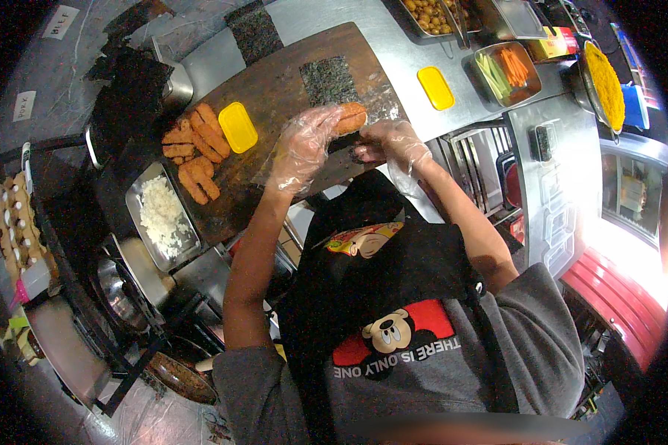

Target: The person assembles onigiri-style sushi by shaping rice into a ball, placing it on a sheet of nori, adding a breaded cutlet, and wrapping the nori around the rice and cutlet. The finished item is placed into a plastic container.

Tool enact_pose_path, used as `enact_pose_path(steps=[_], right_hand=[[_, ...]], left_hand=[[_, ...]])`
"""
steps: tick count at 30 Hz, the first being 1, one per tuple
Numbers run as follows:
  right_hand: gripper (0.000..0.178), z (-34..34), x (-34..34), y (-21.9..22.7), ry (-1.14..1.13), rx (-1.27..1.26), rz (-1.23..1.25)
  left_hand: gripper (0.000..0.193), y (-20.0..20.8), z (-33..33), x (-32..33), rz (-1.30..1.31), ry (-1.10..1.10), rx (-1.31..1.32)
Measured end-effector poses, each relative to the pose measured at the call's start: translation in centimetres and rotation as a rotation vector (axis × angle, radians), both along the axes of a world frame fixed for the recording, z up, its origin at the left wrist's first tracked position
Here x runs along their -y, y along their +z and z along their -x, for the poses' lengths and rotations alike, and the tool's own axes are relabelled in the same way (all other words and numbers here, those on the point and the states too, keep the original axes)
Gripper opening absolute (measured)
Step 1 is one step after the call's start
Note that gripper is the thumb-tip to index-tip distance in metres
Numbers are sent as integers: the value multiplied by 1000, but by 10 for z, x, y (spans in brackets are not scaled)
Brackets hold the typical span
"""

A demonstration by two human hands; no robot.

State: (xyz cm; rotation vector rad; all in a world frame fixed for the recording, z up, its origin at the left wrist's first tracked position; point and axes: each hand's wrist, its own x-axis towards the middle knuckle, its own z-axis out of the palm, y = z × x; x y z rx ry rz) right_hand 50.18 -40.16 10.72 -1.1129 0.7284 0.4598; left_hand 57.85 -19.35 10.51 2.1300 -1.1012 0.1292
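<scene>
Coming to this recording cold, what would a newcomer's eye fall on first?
Probably the bright yellow rounded rectangles: one lies on the brown board beside the browned sticks, the other on the steel counter to the board's right. Next, perhaps, the browned piece in the gloved left hand, then the mound of yellow shreds at upper right.

Across the cutting board [278,93], a bare lane opens between the yellow lid [237,127] and the nori sheet [328,80], which lies flat. Fried breaded strips [208,133] crowd the board's left end, and a steel tray [142,224] stands just beside its near-left corner. The left hand [304,152], holding a fried piece [351,119], and the right hand [397,144] block the board's near-right side. Right of the board, bare table [401,55] surrounds another yellow lid [436,88], up to the vegetable tray [523,94].
</scene>
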Motion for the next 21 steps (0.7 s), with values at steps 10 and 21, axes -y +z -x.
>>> enact_pose_path(steps=[10,21], right_hand=[[26,-3,-3,-16,-153,109,-351],[27,-10,-2,2,-151,-62,-312]], left_hand=[[56,13,10,-3,-179,-65,-13],[52,-5,2,-1,-163,-86,179]])
